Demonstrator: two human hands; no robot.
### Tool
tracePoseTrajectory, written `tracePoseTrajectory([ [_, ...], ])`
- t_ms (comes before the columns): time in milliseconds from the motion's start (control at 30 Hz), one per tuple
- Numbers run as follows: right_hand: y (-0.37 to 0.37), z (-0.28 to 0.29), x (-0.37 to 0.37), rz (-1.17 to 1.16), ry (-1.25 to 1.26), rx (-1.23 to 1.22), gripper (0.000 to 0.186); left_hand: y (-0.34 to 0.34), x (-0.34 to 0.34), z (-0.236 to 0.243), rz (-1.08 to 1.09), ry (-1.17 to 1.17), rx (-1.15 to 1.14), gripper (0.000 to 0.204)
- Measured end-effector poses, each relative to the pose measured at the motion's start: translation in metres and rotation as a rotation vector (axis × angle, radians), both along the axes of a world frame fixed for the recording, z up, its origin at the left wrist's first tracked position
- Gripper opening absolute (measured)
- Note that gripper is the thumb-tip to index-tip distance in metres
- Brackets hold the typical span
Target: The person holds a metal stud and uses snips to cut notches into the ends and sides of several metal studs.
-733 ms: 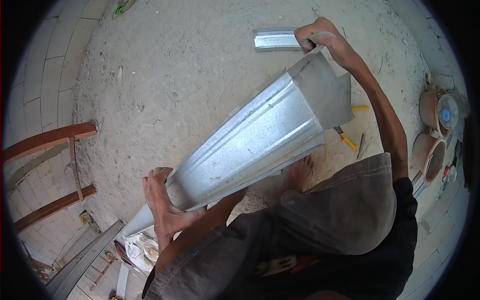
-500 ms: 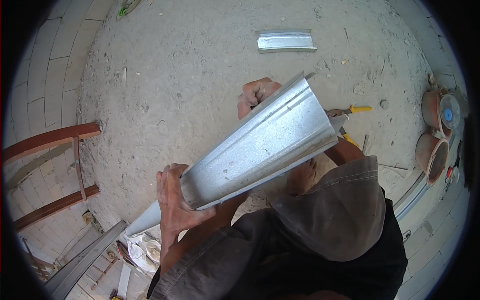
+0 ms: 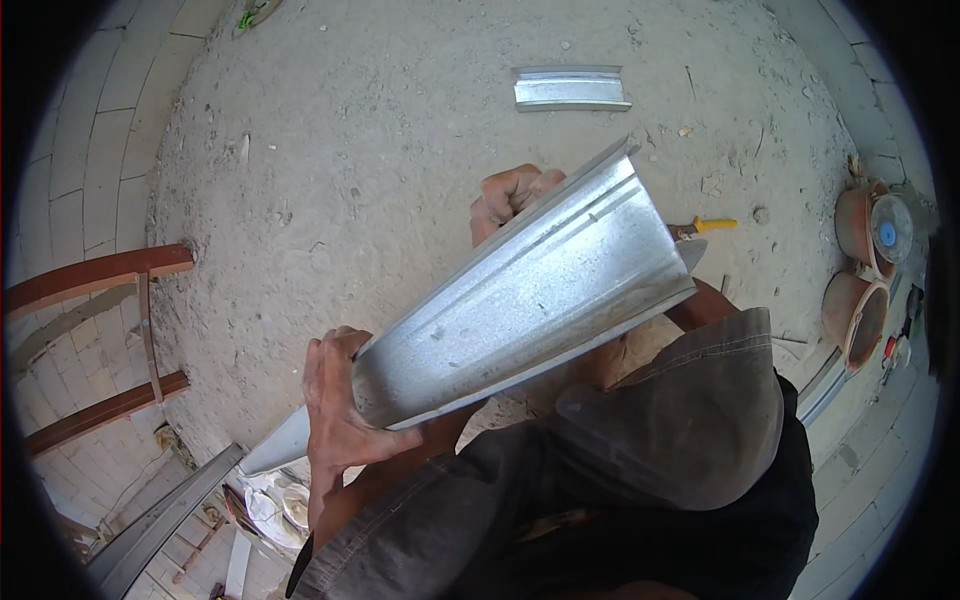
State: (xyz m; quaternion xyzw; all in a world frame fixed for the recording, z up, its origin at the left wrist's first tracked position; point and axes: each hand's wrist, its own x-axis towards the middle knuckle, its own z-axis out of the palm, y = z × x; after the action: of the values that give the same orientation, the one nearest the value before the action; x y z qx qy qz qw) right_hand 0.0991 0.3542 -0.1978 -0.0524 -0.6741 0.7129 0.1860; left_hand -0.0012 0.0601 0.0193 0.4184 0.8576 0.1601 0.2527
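A long galvanised metal channel lies diagonally across my legs, its wide end at the upper right. My left hand grips it toward the lower-left end, fingers wrapped round it. My right hand is curled closed just beyond the upper edge, its arm passing under the channel; what the fingers hold is hidden. Yellow-handled snips or pliers lie partly hidden on the floor by the right end, near a grey sheet piece. A short channel offcut lies farther off on the floor.
Dusty concrete floor is bordered by pale block walls. A red-brown steel frame lies at left, long metal pieces and white sacking at lower left. Two buckets and a clear jug stand at right.
My right hand has moved down and left from the channel's end to behind its upper edge, its forearm now under the channel. The grey plate at that end is now mostly hidden.
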Motion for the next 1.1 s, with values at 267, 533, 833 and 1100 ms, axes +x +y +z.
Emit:
tracePoseTrajectory([
  [267,0.119,0.094,0.03,0.051,-0.137,0.95,0.038,-0.03,-0.002,-0.044,-0.085,0.193,-0.088,0.082],
  [533,0.112,0.08,0.024,0.12,0.089,0.379,0.051,-0.019,0.003,-0.003,0.01,0.138,0.058,0.086],
  [833,0.067,0.049,0.018,0.274,0.06,0.124,0.058,-0.026,-0.003,-0.021,-0.004,-0.002,-0.023,0.086],
  [1100,0.157,0.12,0.039,0.155,-0.132,0.753,0.044,-0.022,0.007,-0.004,-0.032,0.26,0.024,0.086],
])
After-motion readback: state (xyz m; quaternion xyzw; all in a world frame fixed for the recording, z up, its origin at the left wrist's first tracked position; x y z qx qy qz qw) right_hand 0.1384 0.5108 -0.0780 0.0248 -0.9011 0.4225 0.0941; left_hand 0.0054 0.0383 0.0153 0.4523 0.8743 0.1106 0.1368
